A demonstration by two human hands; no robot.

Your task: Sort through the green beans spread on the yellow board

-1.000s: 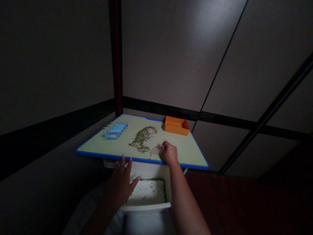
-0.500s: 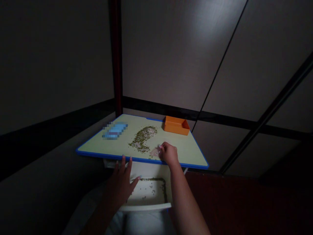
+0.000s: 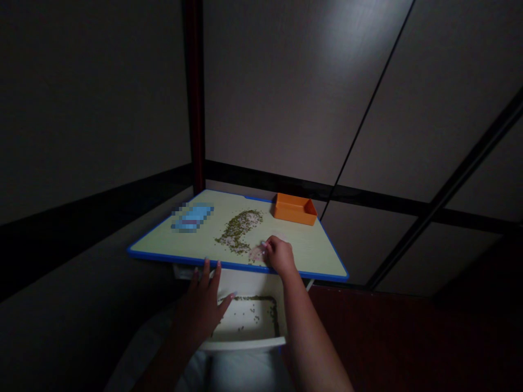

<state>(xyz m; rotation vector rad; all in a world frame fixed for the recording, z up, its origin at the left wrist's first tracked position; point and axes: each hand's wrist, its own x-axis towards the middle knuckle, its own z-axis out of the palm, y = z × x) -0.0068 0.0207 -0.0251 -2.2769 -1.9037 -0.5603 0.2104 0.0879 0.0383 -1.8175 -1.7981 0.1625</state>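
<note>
Small greenish grains that look like mung beans (image 3: 236, 227) lie scattered in a curved patch on a pale table top (image 3: 302, 250) with a blue rim. Close to the table's near edge, my right hand (image 3: 280, 255) rests with its fingers pinched together, right of the patch and beside a pinkish mark. What its fingertips hold, if anything, is hidden. My left hand (image 3: 206, 305) is spread, its fingertips at the blue rim and its thumb over a white drawer (image 3: 249, 345). More of the grains lie inside that drawer, mostly along its edges.
An orange open box (image 3: 295, 211) stands at the table's back right. On the left lies a blurred-out light blue object (image 3: 192, 218). Grey panelled walls (image 3: 278, 98) rise behind and to the left. Dark red floor (image 3: 368, 337) shows at the right.
My right hand has shifted slightly left, toward the grains, its fingers still pinched. The left hand stays in place.
</note>
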